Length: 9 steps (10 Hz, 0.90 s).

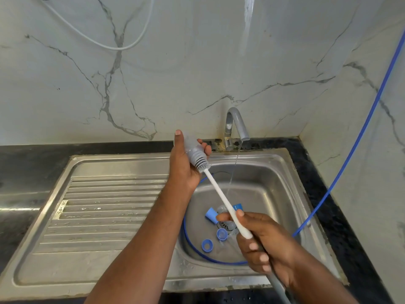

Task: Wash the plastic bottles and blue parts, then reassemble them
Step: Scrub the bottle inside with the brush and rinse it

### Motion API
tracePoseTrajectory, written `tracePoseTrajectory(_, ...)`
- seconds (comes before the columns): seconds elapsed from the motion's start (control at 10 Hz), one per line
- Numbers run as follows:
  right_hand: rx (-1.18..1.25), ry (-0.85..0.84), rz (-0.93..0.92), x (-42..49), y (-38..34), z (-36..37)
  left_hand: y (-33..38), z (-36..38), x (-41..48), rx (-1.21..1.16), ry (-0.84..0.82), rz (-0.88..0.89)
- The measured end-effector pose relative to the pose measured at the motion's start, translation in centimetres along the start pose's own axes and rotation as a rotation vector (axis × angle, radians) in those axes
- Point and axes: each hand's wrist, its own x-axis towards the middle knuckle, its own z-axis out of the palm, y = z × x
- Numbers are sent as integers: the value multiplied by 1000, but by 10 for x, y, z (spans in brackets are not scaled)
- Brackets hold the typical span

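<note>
Clear bottle [191, 145] brushed over sink [282, 170].
Left hand [183, 172] fingers wrap it; right hand [270, 245] fingers clamp bottle brush [219, 189] handle; blue caps [211, 215] lie below.

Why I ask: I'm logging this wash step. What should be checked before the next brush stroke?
1. Left hand grips the bottle firmly: ok.
2. Brush head sits inside the bottle: ok.
3. Right hand holds the brush handle: ok.
4. Tap running: ok, though the thin stream falls beside the bottle, not into it.
5. Blue parts within reach in the sink: ok; they lie loose, not reassembled.
6. Bottle interior clean: cannot tell.
</note>
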Motion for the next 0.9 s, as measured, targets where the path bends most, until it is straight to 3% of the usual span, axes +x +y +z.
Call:
tracePoseTrajectory(0.1, -31, 66, -36, 4, 2, -8, -4, 3, -2, -23, -1, -48)
tracePoseTrajectory(0.2, -1216, 541, -429, 10, 17, -21, -7, -3, 4, 112, 196, 30)
tracePoseTrajectory(0.3, -1524, 746, -517, 8, 16, -19, -11, -5, 9, 154, 273, 85)
tracePoseTrajectory(0.4, -437, 292, -231, 3, 3, -11, -13, -1, 4, 66, 121, -34)
tracePoseTrajectory(0.5, 6, 2, 12, 0, -3, -18, -15, 4, 0, 22, 0, -114)
tracePoseTrajectory(0.6, -551, 304, -190, -2, 2, -27, -18, 5, 3, 174, 74, 3)
tracePoseTrajectory(0.7, -1509, 766, -419, -1, 15, -28, -25, 4, 7, 308, 187, 152)
tracePoseTrajectory(0.8, -1297, 643, -440, 1, 15, -28, -28, 4, 8, 286, 213, 161)
tracePoseTrajectory(0.9, -186, 120, -54, -6, 3, -30, -27, 5, 3, 130, 105, -31)
